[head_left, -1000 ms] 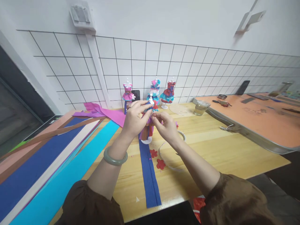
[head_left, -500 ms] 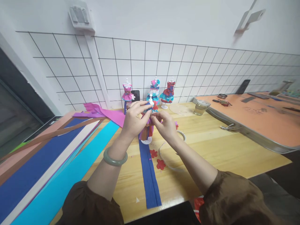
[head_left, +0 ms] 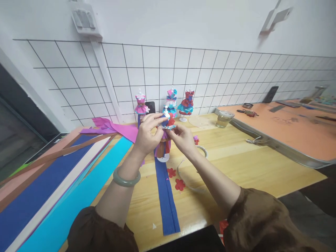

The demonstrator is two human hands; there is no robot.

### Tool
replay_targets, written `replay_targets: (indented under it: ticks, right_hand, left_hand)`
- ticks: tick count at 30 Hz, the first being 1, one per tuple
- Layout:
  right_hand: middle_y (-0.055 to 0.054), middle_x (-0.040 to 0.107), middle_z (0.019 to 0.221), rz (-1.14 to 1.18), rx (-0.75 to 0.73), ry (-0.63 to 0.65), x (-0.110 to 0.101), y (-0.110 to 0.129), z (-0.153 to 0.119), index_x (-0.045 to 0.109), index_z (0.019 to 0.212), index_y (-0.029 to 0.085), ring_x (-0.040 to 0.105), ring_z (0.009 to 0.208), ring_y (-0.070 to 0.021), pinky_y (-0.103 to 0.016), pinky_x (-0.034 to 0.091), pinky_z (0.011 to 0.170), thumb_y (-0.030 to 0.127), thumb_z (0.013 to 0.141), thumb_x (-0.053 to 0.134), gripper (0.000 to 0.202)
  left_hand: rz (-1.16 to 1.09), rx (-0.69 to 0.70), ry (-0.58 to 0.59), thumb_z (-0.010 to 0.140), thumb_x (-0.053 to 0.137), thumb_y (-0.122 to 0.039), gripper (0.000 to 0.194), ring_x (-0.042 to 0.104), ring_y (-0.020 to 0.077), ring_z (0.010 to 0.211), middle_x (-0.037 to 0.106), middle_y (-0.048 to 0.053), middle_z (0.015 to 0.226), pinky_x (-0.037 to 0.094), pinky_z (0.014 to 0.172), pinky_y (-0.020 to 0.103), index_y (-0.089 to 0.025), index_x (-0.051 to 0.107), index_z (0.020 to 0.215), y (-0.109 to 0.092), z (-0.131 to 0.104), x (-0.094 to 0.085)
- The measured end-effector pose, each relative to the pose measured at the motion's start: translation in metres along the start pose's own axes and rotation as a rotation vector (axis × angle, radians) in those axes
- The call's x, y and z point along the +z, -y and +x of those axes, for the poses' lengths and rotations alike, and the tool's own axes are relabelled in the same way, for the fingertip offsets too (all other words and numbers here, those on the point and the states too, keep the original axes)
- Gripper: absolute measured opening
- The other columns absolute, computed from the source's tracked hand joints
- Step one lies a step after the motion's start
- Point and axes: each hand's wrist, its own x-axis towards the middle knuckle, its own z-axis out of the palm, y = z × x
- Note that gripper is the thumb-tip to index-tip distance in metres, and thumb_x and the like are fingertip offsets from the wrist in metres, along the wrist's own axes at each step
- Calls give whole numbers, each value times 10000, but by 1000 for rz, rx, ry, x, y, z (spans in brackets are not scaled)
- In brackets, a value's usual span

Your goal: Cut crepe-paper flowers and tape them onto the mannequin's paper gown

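Note:
A small white dress form (head_left: 166,111) stands upright on a round white base, wearing a crepe paper dress (head_left: 165,138) in blue, red, purple and brown. My left hand (head_left: 150,132) wraps round the dressed form from the left, its fingers across the bodice. From the right, my right hand (head_left: 183,139) pinches the paper at the waist, thumb and fingertips together. A long blue crepe strip (head_left: 167,199) runs from the base towards me. Beside it lie red paper flowers (head_left: 180,184).
Behind stand a pink dressed form (head_left: 141,105), a turquoise one (head_left: 171,99) and a red one (head_left: 187,103). Crepe paper strips (head_left: 105,168) cover the left side. A roll of tape (head_left: 202,151), a glass cup (head_left: 224,119) and an orange-topped tray table (head_left: 288,133) are to the right.
My fingers have shifted slightly lower on the dress, and more of the blue and red bodice shows between them. The whole view has shifted a little.

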Motion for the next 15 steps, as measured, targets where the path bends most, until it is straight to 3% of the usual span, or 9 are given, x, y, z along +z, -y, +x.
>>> replay_targets:
  ticks: [3,8,15]
  right_hand:
    - [46,442,528,101,59,10,0,0,3,494,608,178,424,493,-97,-225,341,478,296,709,577,176]
    - [20,527,581,233,113,55,-1,1,5,544,683,159,491,532,-109,-243,404,525,297,694,596,147]
    - [6,554,628,287,128,71,-2,2,5,556,715,150,521,568,-114,-254,433,560,315,692,611,175]
  left_hand:
    - [-5,0,74,685,441,-3,466,443,181,1118,519,42,1162,386,934,356,-223,561,1078,0,-1,-2]
    - [26,-4,134,685,499,-61,480,400,204,1163,457,60,1219,379,942,375,-228,493,1135,-2,-2,-2]
    - [57,20,94,700,485,-42,469,396,192,1169,451,66,1219,361,961,365,-219,464,1134,0,-3,5]
